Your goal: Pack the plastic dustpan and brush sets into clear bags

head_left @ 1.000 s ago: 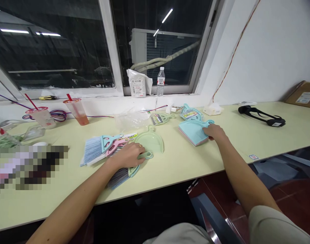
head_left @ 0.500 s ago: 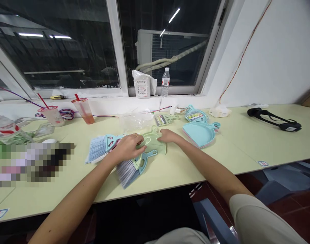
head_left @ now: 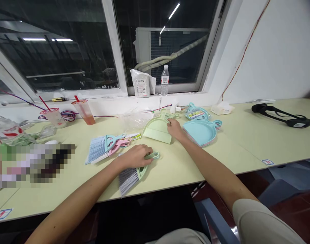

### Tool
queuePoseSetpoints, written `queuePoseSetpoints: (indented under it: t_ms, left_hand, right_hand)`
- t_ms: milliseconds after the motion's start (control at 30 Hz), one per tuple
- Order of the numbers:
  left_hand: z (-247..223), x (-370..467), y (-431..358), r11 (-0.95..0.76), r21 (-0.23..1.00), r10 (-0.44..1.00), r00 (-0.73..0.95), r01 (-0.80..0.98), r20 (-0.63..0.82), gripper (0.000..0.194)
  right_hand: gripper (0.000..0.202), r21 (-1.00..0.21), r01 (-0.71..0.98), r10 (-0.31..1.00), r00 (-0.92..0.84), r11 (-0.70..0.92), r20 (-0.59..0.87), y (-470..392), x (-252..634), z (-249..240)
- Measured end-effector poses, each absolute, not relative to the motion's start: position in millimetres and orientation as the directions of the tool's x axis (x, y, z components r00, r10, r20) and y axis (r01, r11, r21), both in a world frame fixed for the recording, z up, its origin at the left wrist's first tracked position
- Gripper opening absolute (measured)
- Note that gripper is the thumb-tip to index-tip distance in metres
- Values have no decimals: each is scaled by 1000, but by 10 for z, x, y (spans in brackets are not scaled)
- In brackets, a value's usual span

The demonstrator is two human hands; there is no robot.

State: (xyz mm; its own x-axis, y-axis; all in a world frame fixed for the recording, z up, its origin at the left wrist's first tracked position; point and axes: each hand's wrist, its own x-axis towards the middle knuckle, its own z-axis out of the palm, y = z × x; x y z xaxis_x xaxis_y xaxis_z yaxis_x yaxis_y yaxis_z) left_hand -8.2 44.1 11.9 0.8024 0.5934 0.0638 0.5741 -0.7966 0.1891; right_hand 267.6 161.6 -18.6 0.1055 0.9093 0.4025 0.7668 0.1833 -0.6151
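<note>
My left hand [head_left: 139, 156] is closed around the handle of a green hand brush [head_left: 142, 172], whose grey bristles point toward the table's front edge. A blue handle end shows just behind it, mostly covered. My right hand [head_left: 174, 129] grips the side of a light green dustpan [head_left: 158, 128], its flat lip facing me. To the left lie a blue hand brush [head_left: 99, 145] and a pink hand brush [head_left: 116, 146], overlapping. Right of my right hand sits a stack of dustpans [head_left: 202, 130] with a blue one on top.
Behind lie a packaged blue dustpan [head_left: 197, 112] and crumpled clear plastic [head_left: 134, 118]. Two drink cups [head_left: 84, 113] with red straws stand at left. A water bottle [head_left: 165, 81] and a white package [head_left: 142, 84] stand on the sill. A black strap device [head_left: 282, 117] lies right.
My right hand has moved the green dustpan back and to the right, apart from the brushes. My left hand has come down toward me with the green brush, over the blue one.
</note>
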Motion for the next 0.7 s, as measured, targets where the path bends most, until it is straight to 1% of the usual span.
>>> queuePoseSetpoints:
  t_ms: [67, 133, 233, 300, 400, 433, 500, 533, 600, 700]
  left_hand:
    - [169, -70, 427, -792, 204, 603, 791, 576, 104, 23]
    - [291, -43, 418, -766, 239, 640, 744, 597, 193, 23]
    - [577, 53, 441, -699, 317, 713, 587, 641, 385, 22]
    - [770, 156, 513, -631, 347, 758, 455, 694, 467, 22]
    - [925, 331, 730, -501, 315, 829, 342, 806, 442, 24]
    - [929, 382, 822, -450, 290, 848, 301, 845, 436, 25]
    - [877, 461, 1003, -357, 242, 876, 233, 902, 422, 26]
    - [834, 488, 1082, -329, 219, 881, 214, 919, 422, 28]
    - [744, 520, 1196, -291, 197, 880, 181, 936, 439, 31]
    - [661, 507, 1251, -288, 226, 874, 158, 931, 460, 37]
  right_hand:
    - [44, -708, 681, 890, 187, 188, 416, 1644, 2724, -167]
    - [43, -796, 569, 895, 217, 207, 388, 1639, 2716, -176]
    - [35, -884, 381, 927, 144, 270, 346, 1576, 2577, -221]
    - [28, -922, 261, 947, 72, 286, 315, 1509, 2428, -241]
    - [22, -953, 79, 957, -34, 291, 289, 1392, 2217, -234]
    - [24, -956, 16, 955, -56, 292, 290, 1354, 2165, -227]
    - [35, -956, -82, 954, -90, 281, 287, 1289, 2096, -219]
    - [41, -956, -104, 953, -108, 273, 284, 1264, 2077, -220]
    - [50, -958, -97, 945, -163, 269, 282, 1228, 2064, -229]
    - [47, -951, -82, 918, -247, 299, 310, 1199, 2074, -231]
